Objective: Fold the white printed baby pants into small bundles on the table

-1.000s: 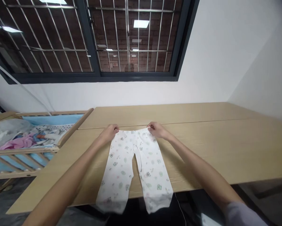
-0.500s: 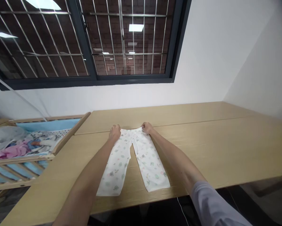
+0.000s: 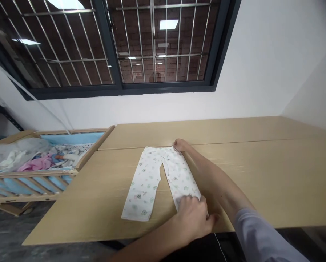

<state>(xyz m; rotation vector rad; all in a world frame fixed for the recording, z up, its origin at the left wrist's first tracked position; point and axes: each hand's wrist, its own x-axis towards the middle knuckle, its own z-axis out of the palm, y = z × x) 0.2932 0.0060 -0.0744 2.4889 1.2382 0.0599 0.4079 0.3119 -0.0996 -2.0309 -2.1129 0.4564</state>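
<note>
A pair of white baby trousers (image 3: 148,174) with a small green and grey print lies flat on the wooden table, waistband away from me and legs spread. My right hand (image 3: 180,145) pinches the right corner of the waistband. Low on the right leg, near the hem, my left hand (image 3: 194,216) lies across the fabric with its fingers curled down and the thumb out to the right. It covers most of that hem, and its fingertips are hidden. The left leg's hem lies free on the table.
The pale wooden table (image 3: 247,174) runs to the white wall, with a seam across it. At left stands a wooden crib (image 3: 78,165) with blue lining, holding clothes and a plastic bag. A barred window (image 3: 163,87) is above. A white cable (image 3: 220,245) hangs below the front edge.
My left hand has let go of the waistband's left corner and moved down and right to the right leg's hem. My right hand stays at the waistband. The view has shifted left.
</note>
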